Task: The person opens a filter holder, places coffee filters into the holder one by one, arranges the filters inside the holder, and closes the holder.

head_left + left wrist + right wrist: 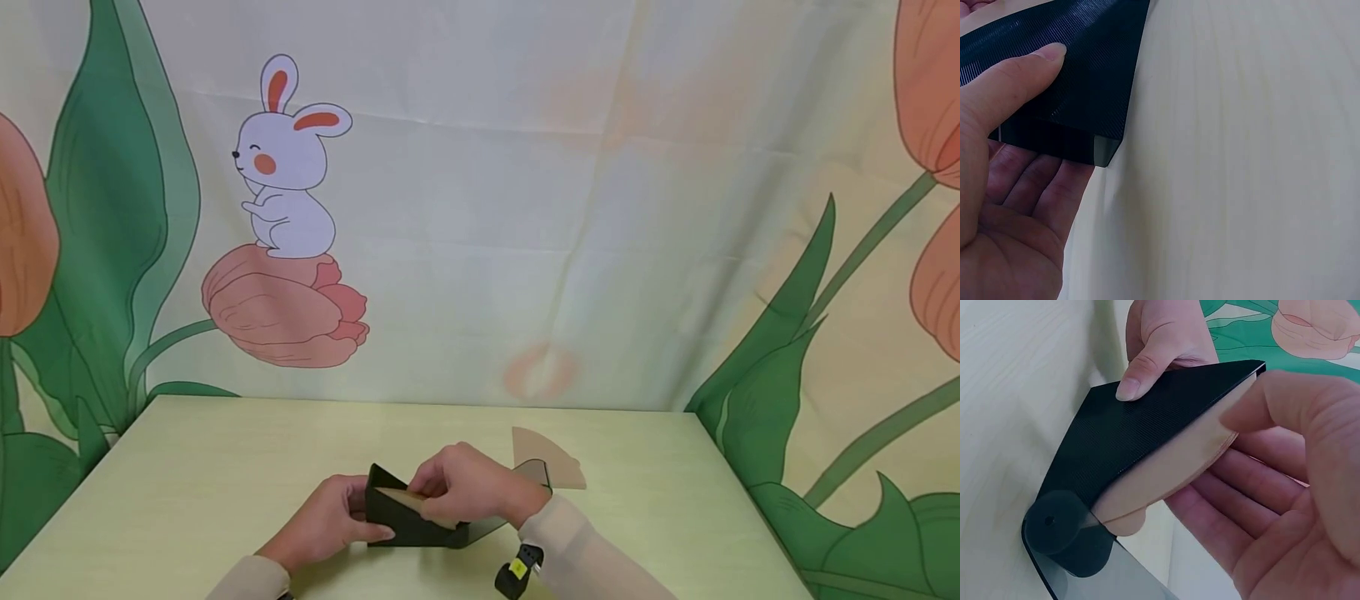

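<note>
A black ribbed coffee filter holder (408,523) stands on the table, its translucent lid (486,528) swung open to the right on a round hinge (1054,522). My left hand (330,521) grips its left end, thumb across the ribbed face and fingers round the other side. Inside sits a stack of tan paper coffee filters (1166,469), its curved edge showing at the opening. My right hand (472,483) pinches that stack, thumb on the near side and fingers behind it. How many sheets lie between the fingers cannot be told.
A single fan-shaped paper filter (547,458) lies flat behind my right wrist, partly covered by the lid. The pale wooden table (262,442) runs back to a printed curtain (465,208) with a rabbit and tulips. A black device (517,571) is strapped at my right wrist.
</note>
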Action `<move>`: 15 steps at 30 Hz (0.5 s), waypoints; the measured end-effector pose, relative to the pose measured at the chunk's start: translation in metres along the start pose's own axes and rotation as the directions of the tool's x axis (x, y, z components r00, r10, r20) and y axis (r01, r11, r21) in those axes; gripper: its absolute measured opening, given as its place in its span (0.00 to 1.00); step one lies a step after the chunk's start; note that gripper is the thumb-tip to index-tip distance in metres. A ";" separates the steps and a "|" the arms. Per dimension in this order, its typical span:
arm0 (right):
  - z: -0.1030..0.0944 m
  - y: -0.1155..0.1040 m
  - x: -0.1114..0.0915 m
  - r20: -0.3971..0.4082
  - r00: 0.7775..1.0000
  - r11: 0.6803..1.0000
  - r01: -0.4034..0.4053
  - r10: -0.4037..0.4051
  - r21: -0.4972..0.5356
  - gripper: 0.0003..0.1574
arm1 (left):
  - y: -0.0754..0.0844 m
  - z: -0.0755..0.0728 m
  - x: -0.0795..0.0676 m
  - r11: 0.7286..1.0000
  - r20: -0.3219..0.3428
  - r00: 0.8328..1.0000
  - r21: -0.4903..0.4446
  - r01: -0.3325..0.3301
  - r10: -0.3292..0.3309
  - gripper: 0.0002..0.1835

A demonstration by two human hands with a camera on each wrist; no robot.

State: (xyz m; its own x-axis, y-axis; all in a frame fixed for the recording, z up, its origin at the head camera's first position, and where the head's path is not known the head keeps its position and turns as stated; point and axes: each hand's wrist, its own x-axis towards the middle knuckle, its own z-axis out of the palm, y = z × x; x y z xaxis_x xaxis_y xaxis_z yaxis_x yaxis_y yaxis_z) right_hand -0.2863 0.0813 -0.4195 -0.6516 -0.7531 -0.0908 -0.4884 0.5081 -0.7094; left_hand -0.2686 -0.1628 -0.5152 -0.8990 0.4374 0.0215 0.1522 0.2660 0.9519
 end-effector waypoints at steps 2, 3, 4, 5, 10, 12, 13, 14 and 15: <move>0.001 0.000 0.000 -0.024 1.000 1.000 0.009 -0.009 0.001 0.06 | 0.000 0.000 0.000 1.000 -0.001 1.000 -0.003 0.001 -0.001 0.23; 0.001 0.000 0.000 -0.037 0.999 1.000 0.011 -0.011 -0.002 0.05 | 0.000 0.000 0.000 1.000 -0.001 1.000 -0.004 0.002 -0.002 0.23; 0.002 0.000 0.000 -0.050 0.999 1.000 0.011 -0.012 -0.009 0.04 | 0.000 0.000 0.000 1.000 -0.001 1.000 -0.007 0.002 -0.002 0.23; 0.002 0.000 0.001 -0.063 0.998 1.000 0.010 -0.011 -0.018 0.03 | 0.000 0.000 0.000 1.000 -0.001 1.000 -0.008 0.002 -0.002 0.23; 0.004 0.000 0.001 -0.114 0.993 0.996 0.026 -0.035 -0.082 0.04 | -0.001 0.001 0.000 1.000 0.002 1.000 -0.012 0.004 -0.004 0.23; 0.005 0.000 0.001 -0.124 0.990 0.994 0.046 -0.059 -0.104 0.05 | -0.001 0.001 0.000 1.000 0.002 1.000 -0.013 0.006 -0.006 0.23; 0.005 0.000 0.001 -0.128 0.989 0.992 0.056 -0.071 -0.116 0.05 | -0.001 0.001 0.000 1.000 0.001 1.000 -0.012 0.007 -0.007 0.22; 0.005 0.001 0.001 -0.129 0.988 0.990 0.066 -0.082 -0.124 0.05 | -0.001 0.001 0.000 1.000 0.001 1.000 -0.011 0.007 -0.007 0.22; 0.005 0.001 0.001 -0.128 0.988 0.989 0.072 -0.089 -0.129 0.05 | -0.001 0.001 0.000 1.000 0.001 1.000 -0.008 0.007 -0.007 0.22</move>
State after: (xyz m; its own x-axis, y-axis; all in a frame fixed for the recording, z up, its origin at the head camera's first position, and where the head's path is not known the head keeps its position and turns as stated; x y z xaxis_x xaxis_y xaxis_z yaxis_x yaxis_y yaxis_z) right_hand -0.2846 0.0790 -0.4233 -0.6746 -0.7355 0.0628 -0.6051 0.5023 -0.6177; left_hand -0.2688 -0.1625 -0.5163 -0.8998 0.4361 0.0143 0.1423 0.2621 0.9545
